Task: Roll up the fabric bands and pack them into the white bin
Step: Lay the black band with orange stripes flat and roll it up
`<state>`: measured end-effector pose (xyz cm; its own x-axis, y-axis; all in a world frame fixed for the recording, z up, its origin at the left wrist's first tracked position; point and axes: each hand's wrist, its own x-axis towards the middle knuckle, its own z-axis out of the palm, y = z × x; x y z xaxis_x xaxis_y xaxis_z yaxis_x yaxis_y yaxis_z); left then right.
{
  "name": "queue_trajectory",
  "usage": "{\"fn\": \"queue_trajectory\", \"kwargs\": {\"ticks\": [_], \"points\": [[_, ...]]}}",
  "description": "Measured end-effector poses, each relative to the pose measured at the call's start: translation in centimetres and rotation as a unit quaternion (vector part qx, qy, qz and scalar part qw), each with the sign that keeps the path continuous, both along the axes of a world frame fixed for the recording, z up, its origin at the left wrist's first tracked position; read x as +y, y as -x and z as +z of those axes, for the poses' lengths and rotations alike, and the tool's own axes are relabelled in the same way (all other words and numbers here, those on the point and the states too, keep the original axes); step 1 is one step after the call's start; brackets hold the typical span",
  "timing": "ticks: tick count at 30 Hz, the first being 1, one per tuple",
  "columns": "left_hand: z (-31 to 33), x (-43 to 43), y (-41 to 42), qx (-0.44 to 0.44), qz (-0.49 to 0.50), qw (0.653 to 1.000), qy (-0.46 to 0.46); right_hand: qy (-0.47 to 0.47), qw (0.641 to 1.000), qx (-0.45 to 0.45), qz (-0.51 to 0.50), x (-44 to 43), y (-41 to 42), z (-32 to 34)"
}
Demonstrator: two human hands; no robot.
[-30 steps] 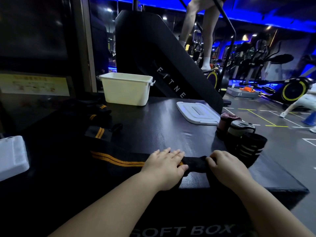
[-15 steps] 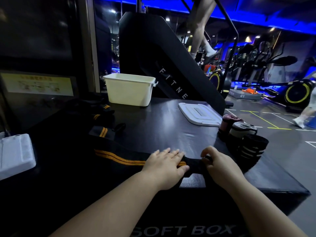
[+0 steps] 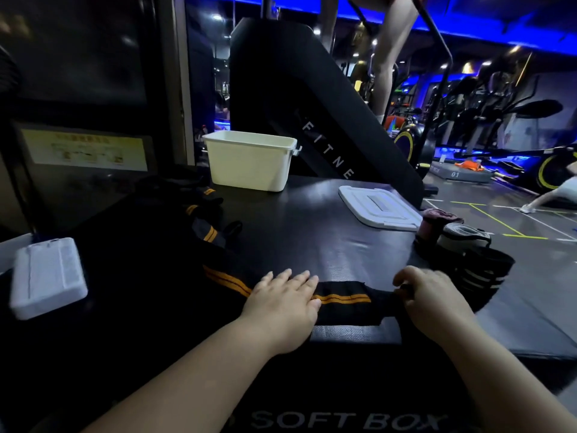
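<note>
A black fabric band with two orange stripes [image 3: 343, 297] lies flat along the near edge of the black soft box [image 3: 312, 232]. My left hand [image 3: 282, 303] presses it down with straight fingers. My right hand [image 3: 432, 296] pinches the band's right end with curled fingers. More black and orange bands [image 3: 204, 228] lie loose at the left. Three rolled bands [image 3: 465, 254] stand at the box's right edge. The white bin [image 3: 249, 160] sits at the far side, open; its inside is hidden.
The bin's white lid [image 3: 379, 206] lies at the far right of the box. A white ribbed block [image 3: 46, 276] sits at the left. A black stair machine [image 3: 312, 104] rises behind, with a person's legs on it.
My right hand has drawn the band's end to the right, so more of the striped band shows between my hands. My left hand stays pressed in place.
</note>
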<state>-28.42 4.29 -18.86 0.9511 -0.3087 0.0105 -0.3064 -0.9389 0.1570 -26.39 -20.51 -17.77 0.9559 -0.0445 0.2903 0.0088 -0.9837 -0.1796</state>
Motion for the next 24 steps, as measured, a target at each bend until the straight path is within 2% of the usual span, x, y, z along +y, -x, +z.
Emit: {"fn": "queue_trajectory", "kwargs": {"ticks": [2, 5, 8, 11, 15, 24], "points": [[0.0, 0.0, 0.0, -0.001, 0.0, 1.0, 0.004, 0.045, 0.997, -0.066, 0.023, 1.4, -0.2, 0.6], [0.0, 0.1, 0.1, -0.002, -0.004, 1.0, 0.009, 0.055, 0.975, -0.161, 0.139, 4.8, 0.0, 1.6], [0.0, 0.2, 0.0, -0.001, -0.007, 1.0, 0.011, 0.003, 0.975, -0.111, 0.193, 8.6, 0.0, 1.2], [0.1, 0.5, -0.3, 0.007, -0.003, 0.999, 0.038, -0.04, 0.984, -0.025, 0.174, 9.9, -0.7, -0.5], [0.4, 1.2, -0.5, 0.002, 0.009, 0.999, 0.05, -0.01, 0.992, 0.007, 0.129, 9.7, -1.0, -1.1], [0.3, 4.6, 1.0, -0.049, 0.059, 0.997, -0.014, 0.024, 0.988, 0.064, 0.139, 9.2, -1.1, -0.8]]}}
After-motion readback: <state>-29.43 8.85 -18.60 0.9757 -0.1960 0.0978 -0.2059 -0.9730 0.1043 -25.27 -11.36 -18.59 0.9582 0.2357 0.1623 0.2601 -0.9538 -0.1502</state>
